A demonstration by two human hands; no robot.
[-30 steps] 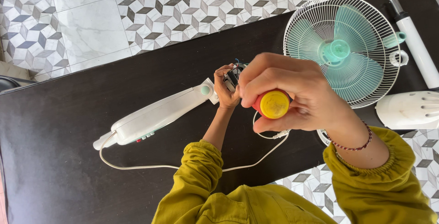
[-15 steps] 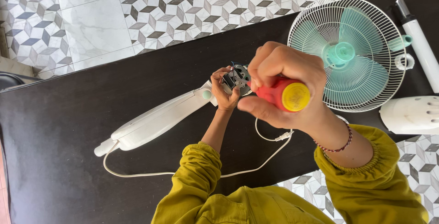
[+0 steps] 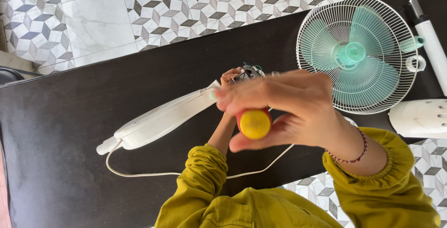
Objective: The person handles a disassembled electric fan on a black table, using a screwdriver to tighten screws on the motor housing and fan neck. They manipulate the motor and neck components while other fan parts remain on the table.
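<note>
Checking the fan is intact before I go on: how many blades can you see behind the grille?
3. On the fan, one blade points up, one left, one down-right, all around the hub. None looks hidden.

A: Surface?
B: Dark tabletop (image 3: 70, 130), patterned tile floor (image 3: 153, 9) beyond its edge.
A: On it?
B: White fan body (image 3: 158, 118) with trailing white cord (image 3: 153, 174); round grille with teal blades (image 3: 356, 53); white tube (image 3: 430, 41); white perforated cover (image 3: 419, 118) at the right.
</note>
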